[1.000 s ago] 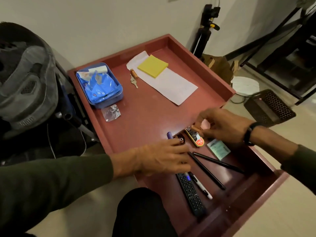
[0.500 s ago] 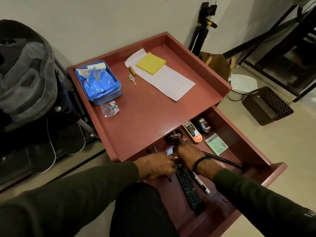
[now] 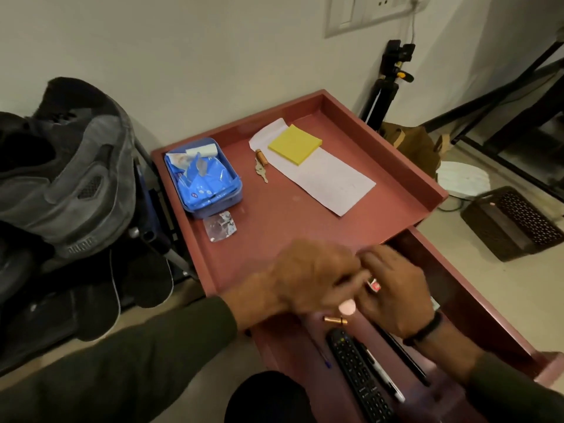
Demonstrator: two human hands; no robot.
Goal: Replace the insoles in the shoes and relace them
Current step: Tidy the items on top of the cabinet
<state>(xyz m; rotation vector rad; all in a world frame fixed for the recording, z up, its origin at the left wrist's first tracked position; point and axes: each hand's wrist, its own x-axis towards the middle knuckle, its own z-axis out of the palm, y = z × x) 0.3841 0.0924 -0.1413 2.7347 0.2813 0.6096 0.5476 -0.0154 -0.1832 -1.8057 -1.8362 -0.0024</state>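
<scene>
A grey suede shoe [image 3: 76, 184] lies on its side at the left, off the table. Dark insoles [image 3: 100, 303] lie on the floor below it. My left hand [image 3: 314, 276] and my right hand [image 3: 393, 291] meet over the open red drawer [image 3: 476, 303], both blurred, fingers bent. A small red-and-white labelled item [image 3: 374, 284] shows between my right fingers. A pink object [image 3: 347, 307] sits at my left fingertips. Whether either hand grips anything is unclear.
In the drawer lie a brass cylinder [image 3: 335, 319], a black remote [image 3: 360, 380] and pens [image 3: 384, 377]. The red tabletop [image 3: 274, 215] carries a blue box [image 3: 203, 178], a yellow sticky pad [image 3: 294, 143] on paper, and keys [image 3: 262, 172]. A dark basket [image 3: 512, 221] stands on the floor at the right.
The view tilted up and nearer. Both hands rose from the drawer's bottom to its upper front, close together. The pink object now shows at my left fingertips.
</scene>
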